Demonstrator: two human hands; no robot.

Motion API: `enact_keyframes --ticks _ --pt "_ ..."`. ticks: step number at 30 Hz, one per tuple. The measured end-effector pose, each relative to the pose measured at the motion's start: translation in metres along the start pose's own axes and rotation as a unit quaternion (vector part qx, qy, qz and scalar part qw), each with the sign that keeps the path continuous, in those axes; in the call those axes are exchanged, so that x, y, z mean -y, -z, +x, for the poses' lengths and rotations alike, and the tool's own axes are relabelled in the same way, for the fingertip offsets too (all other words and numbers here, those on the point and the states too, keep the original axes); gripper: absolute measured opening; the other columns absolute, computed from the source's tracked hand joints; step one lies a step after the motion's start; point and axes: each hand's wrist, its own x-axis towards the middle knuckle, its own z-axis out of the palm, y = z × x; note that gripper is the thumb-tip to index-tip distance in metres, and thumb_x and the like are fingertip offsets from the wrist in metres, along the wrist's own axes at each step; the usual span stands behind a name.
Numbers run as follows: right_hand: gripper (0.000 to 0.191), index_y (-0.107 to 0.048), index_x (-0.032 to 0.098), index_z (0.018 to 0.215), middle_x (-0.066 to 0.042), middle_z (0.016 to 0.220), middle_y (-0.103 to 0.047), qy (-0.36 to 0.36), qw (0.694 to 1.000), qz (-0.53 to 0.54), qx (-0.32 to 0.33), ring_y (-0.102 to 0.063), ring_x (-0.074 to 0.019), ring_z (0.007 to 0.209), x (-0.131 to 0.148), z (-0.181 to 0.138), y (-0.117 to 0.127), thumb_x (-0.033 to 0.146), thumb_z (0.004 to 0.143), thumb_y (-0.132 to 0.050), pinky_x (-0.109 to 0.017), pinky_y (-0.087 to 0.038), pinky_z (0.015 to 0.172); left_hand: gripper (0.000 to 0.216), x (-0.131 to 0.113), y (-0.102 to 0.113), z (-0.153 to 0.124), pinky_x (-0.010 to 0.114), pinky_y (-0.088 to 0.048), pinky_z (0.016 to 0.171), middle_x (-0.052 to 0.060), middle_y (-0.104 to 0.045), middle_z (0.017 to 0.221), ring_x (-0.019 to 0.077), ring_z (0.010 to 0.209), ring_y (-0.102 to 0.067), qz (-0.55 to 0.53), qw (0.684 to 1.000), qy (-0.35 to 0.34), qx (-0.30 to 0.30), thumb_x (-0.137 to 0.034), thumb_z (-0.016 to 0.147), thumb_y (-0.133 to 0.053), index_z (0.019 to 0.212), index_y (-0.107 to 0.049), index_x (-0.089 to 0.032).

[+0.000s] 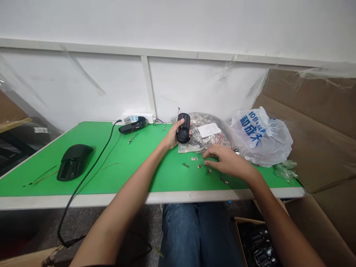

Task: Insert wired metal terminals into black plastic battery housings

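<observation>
Bag (191, 147) beside black casing (183, 135) in left hand (172, 135) holds metal pieces (198, 119).

Assembly workshop, green-topped bench (164, 176), loose metal parts (224, 181), plastic bags (275, 139), cardboard (311, 107)

Includes two hands (172, 136) (226, 159), three black shells (183, 129) (74, 161) (130, 127), one power strip (151, 118), one white bag (274, 142), one paper slip (209, 130) and one green tabletop (133, 157).

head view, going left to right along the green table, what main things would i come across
First black casing, second black casing, left hand holding a third black casing, right hand, white plastic bag with blue print.
</observation>
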Motion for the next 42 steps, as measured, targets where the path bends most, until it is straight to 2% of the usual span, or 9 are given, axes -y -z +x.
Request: enact_keyframes --ticks 3,7,11,18,25,29,35,39,42 --pt "0.010 -0.078 0.025 0.087 -0.004 0.092 -0.075 -0.019 0.998 -0.002 0.052 -0.066 -0.0244 0.085 0.001 0.004 -0.003 0.020 0.079 -0.080 -0.033 -0.047 0.077 0.055 -0.001 0.000 0.001 0.031 -0.055 0.052 0.009 -0.071 0.071 0.0194 0.055 -0.064 -0.001 1.000 0.012 0.018 -0.066 0.086 -0.070 0.103 -0.073 -0.013" --pt "0.011 -0.077 0.021 0.093 -0.006 0.096 -0.075 -0.040 0.992 -0.035 0.116 -0.065 -0.0221 0.085 0.008 0.014 -0.007 0.018 0.082 -0.076 -0.029 -0.046 0.074 0.056 -0.002 0.002 0.002 0.028 -0.056 0.055 0.006 -0.072 0.071 0.0173 0.056 -0.065 -0.006 0.999 0.022 0.030 -0.065 0.088 -0.068 0.105 -0.072 -0.013" --pt "0.012 -0.077 0.019 0.093 -0.005 0.096 -0.075 -0.065 0.979 -0.046 0.185 -0.065 -0.0204 0.084 0.015 0.020 -0.001 0.014 0.083 -0.071 -0.027 -0.045 0.073 0.056 -0.002 0.001 0.001 0.027 -0.055 0.055 0.006 -0.071 0.071 0.0167 0.056 -0.065 -0.006 0.999 0.032 0.037 -0.066 0.090 -0.065 0.106 -0.071 -0.013" --pt "0.010 -0.077 0.020 0.092 -0.003 0.095 -0.072 -0.052 0.970 0.003 0.239 -0.061 -0.0184 0.083 0.012 0.029 0.003 0.019 0.082 -0.074 -0.027 -0.043 0.071 0.054 -0.005 -0.003 -0.001 0.027 -0.056 0.056 0.006 -0.071 0.070 0.0166 0.055 -0.065 -0.018 0.998 0.052 0.027 -0.064 0.095 -0.060 0.103 -0.073 -0.012" --pt "0.010 -0.076 0.019 0.091 -0.003 0.092 -0.068 -0.044 0.970 0.027 0.238 -0.058 -0.0181 0.080 0.007 0.031 -0.001 0.024 0.083 -0.072 -0.027 -0.044 0.070 0.054 -0.003 -0.001 0.001 0.027 -0.053 0.050 0.007 -0.071 0.068 0.0179 0.052 -0.064 -0.025 0.998 0.044 0.030 -0.063 0.096 -0.057 0.101 -0.073 -0.011" --pt "0.008 -0.073 0.019 0.088 -0.002 0.085 -0.068 -0.077 0.968 -0.010 0.238 -0.059 -0.0173 0.075 0.016 0.030 -0.004 0.016 0.081 -0.071 -0.026 -0.040 0.065 0.060 -0.001 0.002 0.002 0.029 -0.053 0.050 0.009 -0.072 0.069 0.0191 0.052 -0.065 -0.027 0.998 0.042 0.029 -0.068 0.095 -0.057 0.100 -0.074 -0.011" --pt "0.009 -0.069 0.020 0.087 -0.001 0.083 -0.070 -0.057 0.970 -0.008 0.236 -0.060 -0.0158 0.073 0.038 0.039 -0.002 0.012 0.085 -0.064 -0.026 -0.038 0.063 0.069 0.005 0.004 -0.002 0.031 -0.054 0.052 0.009 -0.072 0.069 0.0198 0.053 -0.066 -0.022 1.000 0.005 0.016 -0.079 0.087 -0.061 0.100 -0.077 -0.013" --pt "0.006 -0.067 0.021 0.091 0.000 0.078 -0.067 -0.024 0.977 0.083 0.196 -0.059 -0.0161 0.069 0.039 0.070 0.014 0.018 0.086 -0.066 -0.027 -0.041 0.061 0.070 0.012 0.004 -0.001 0.029 -0.056 0.060 0.008 -0.075 0.073 0.0191 0.061 -0.069 -0.020 0.998 -0.046 -0.035 -0.079 0.078 -0.072 0.100 -0.079 -0.013" --pt "0.017 -0.064 0.023 0.094 0.001 0.079 -0.064 0.018 0.969 0.229 0.089 -0.059 -0.0161 0.070 0.024 0.093 0.018 0.033 0.085 -0.074 -0.028 -0.046 0.063 0.068 0.018 0.003 0.002 0.030 -0.059 0.071 0.008 -0.078 0.082 0.0215 0.076 -0.074 -0.022 0.989 -0.118 -0.087 -0.078 0.075 -0.076 0.096 -0.079 -0.013"
